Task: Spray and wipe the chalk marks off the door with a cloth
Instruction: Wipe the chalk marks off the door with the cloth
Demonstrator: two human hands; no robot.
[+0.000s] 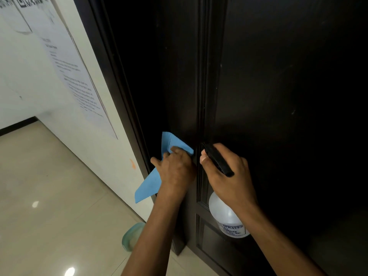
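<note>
A dark brown panelled door [278, 86] fills the right of the head view. My left hand [176, 168] holds a blue cloth [150, 183] against the door's left stile, fingers curled over its top while the rest hangs down. Beside it, my right hand [227, 172] grips a spray bottle [229, 216] with a translucent white body and a black trigger head, the nozzle pointing at the door's moulding. A few faint pale specks show on the door panel; no clear chalk marks are visible.
A white wall with a printed paper notice [73, 76] runs along the left, with an orange smear [132, 163] low down. A glossy beige tiled floor [49, 196] lies below. A pale green object [132, 238] sits on the floor by the door frame.
</note>
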